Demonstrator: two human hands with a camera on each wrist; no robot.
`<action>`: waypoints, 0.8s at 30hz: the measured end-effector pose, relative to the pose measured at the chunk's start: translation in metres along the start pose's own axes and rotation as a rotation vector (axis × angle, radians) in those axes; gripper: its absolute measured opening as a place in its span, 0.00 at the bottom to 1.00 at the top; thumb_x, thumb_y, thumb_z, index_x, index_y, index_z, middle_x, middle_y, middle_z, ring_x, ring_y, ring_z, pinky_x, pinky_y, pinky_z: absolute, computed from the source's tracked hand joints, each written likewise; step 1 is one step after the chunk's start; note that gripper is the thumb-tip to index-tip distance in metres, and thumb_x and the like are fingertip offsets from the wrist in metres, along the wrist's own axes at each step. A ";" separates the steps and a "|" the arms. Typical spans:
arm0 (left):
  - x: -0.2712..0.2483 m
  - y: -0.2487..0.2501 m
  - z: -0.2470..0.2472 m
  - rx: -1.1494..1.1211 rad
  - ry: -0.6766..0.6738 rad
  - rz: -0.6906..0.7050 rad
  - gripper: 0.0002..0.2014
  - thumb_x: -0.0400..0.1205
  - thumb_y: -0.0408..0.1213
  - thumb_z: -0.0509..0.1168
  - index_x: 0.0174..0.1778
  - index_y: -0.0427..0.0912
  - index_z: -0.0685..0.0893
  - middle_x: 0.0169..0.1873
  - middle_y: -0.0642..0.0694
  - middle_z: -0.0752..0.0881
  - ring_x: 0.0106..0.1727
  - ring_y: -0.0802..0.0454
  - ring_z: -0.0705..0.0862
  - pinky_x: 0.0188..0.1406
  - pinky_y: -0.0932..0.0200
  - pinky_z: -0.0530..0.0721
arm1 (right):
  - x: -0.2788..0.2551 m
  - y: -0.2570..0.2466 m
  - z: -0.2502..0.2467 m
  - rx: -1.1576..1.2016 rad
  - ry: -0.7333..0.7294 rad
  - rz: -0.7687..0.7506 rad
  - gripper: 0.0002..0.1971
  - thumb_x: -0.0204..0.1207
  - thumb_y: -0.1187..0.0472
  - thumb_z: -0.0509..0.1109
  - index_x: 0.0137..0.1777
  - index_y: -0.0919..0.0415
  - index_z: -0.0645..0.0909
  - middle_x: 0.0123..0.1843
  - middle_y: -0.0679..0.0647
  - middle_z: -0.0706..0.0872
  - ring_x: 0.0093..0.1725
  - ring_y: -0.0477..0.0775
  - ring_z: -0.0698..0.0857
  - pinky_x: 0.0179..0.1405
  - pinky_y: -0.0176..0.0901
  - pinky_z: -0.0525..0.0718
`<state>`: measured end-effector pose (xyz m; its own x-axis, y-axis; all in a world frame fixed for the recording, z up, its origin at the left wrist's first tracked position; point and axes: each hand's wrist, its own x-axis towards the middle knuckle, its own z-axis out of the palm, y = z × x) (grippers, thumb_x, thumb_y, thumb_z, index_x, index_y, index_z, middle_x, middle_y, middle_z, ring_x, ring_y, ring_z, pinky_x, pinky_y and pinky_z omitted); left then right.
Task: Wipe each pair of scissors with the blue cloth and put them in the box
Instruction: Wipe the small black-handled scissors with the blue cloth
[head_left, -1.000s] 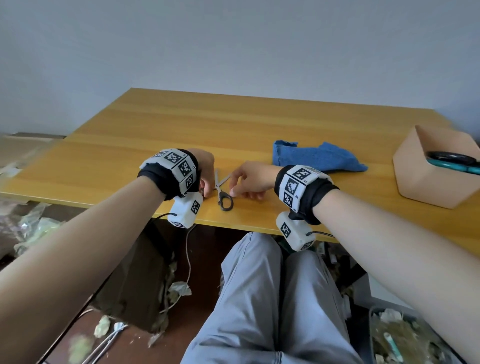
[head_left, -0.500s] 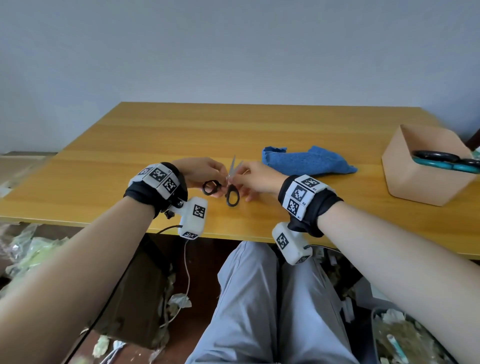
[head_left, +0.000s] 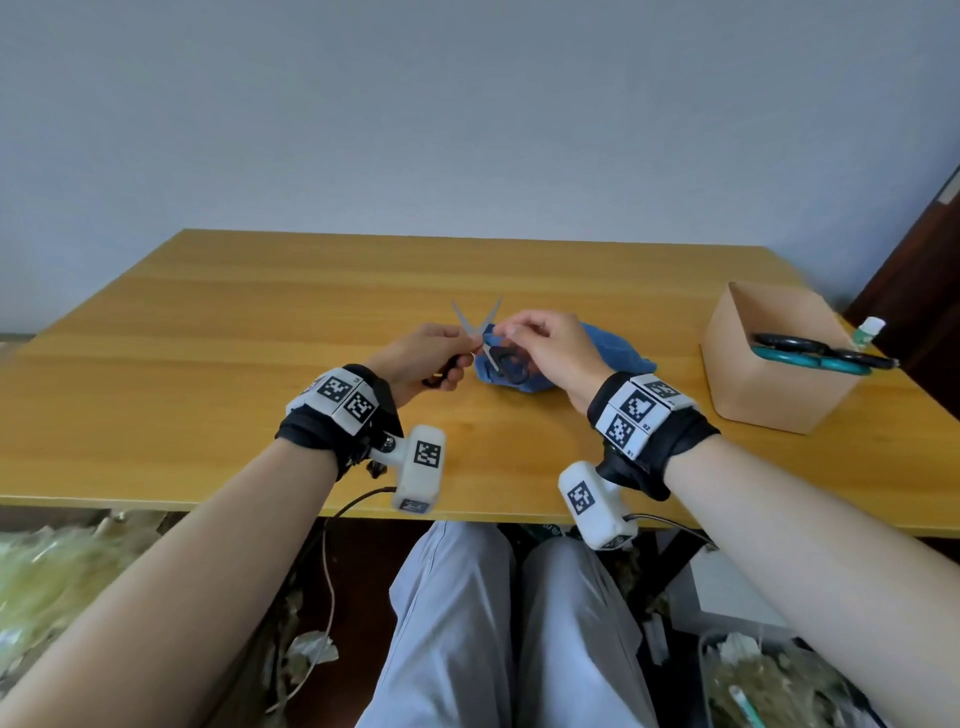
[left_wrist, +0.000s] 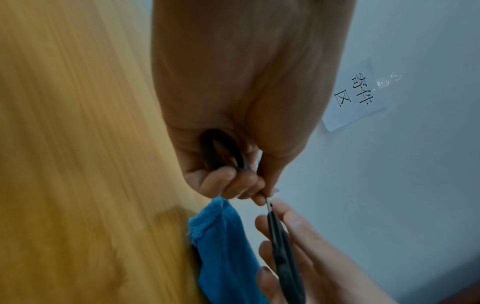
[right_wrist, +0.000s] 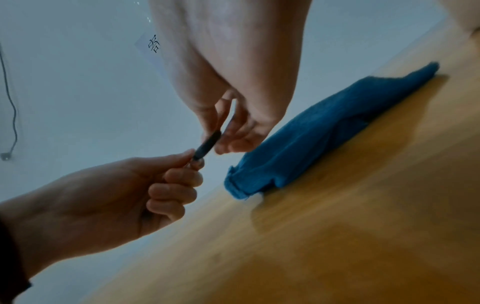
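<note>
Here the table (head_left: 260, 332) has lots of bare wood on the left and far side, with a wall right behind it. The box (head_left: 748, 374) sits near the right edge and holds teal scissors (head_left: 810, 358). Both hands are up over the middle. The left hand (head_left: 421, 358) grips one black handle, and the right hand (head_left: 550, 348) pinches the other handle of the open scissors (head_left: 475, 325), blades pointing up. The cloth (head_left: 613, 348) lies under the right hand.

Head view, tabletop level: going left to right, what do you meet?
Left hand → small scissors, blades spread → right hand → cardboard box holding teal-handled scissors → small white bottle. The blue cloth lies behind the right hand, so it is left out.
</note>
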<state>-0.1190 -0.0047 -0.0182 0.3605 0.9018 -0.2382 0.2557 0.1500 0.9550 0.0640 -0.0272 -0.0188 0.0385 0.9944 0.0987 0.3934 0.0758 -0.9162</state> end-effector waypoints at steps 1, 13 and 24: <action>0.002 0.001 0.003 -0.003 0.002 0.004 0.09 0.89 0.40 0.64 0.46 0.40 0.79 0.30 0.50 0.77 0.25 0.56 0.74 0.26 0.62 0.71 | 0.005 0.005 -0.008 -0.059 0.075 0.005 0.11 0.85 0.63 0.64 0.53 0.59 0.90 0.51 0.49 0.90 0.51 0.48 0.85 0.51 0.41 0.83; 0.020 0.005 0.040 -0.071 -0.040 -0.041 0.11 0.90 0.42 0.63 0.47 0.39 0.82 0.52 0.42 0.87 0.58 0.47 0.87 0.53 0.54 0.86 | 0.035 0.057 -0.066 -0.146 0.404 0.567 0.09 0.82 0.63 0.62 0.51 0.69 0.81 0.61 0.66 0.83 0.54 0.68 0.85 0.52 0.55 0.87; 0.014 0.015 0.040 -0.260 -0.026 0.026 0.13 0.91 0.40 0.60 0.62 0.35 0.83 0.59 0.43 0.87 0.57 0.47 0.89 0.48 0.58 0.87 | 0.013 0.027 -0.048 0.317 0.305 0.332 0.14 0.77 0.68 0.68 0.31 0.57 0.76 0.35 0.55 0.79 0.34 0.54 0.76 0.33 0.46 0.75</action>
<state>-0.0747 -0.0060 -0.0138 0.3880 0.8965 -0.2141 0.0083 0.2289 0.9734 0.1189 -0.0158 -0.0237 0.3965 0.9057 -0.1502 0.0209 -0.1725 -0.9848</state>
